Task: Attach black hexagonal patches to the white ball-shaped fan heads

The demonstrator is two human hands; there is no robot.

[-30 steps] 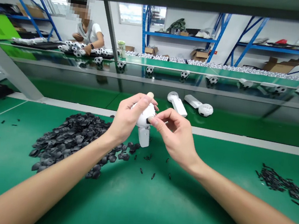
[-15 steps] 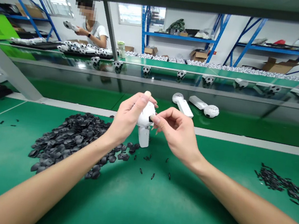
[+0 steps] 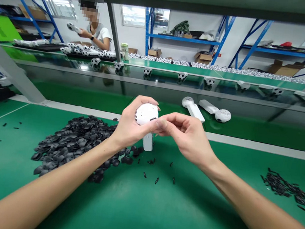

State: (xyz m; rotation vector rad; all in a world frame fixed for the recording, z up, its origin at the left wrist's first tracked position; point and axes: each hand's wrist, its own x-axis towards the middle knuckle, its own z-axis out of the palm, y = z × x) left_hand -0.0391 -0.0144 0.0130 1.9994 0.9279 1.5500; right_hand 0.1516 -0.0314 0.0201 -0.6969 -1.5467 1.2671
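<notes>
A white device with a round head [image 3: 146, 114] and a narrow handle pointing down is held up over the green table [image 3: 138, 212]. My left hand [image 3: 129, 124] wraps round its head, with the thumb stretched across the lower front. The fingers of my right hand [image 3: 185, 134] are pinched at the head's right edge, touching my left thumb; a small dark piece shows there, partly hidden. Left of the device lies a heap of black pentagon pieces [image 3: 76, 141]. Several tiny black parts [image 3: 156, 180] are scattered below the hands.
Two white devices [image 3: 223, 116] lie beyond the pale rail [image 3: 251, 144]. A pile of small black parts [image 3: 285, 184] sits at the right. Farther back, ball-patterned devices [image 3: 182, 75] stand in a row, and a person [image 3: 99, 36] holds a white device. A slanting post [image 3: 19, 67] rises at the left.
My left thumb has come down from the top of the head to its lower front, beside my right fingertips. The head now shows more of its white face. Belt items have shifted relative to the table.
</notes>
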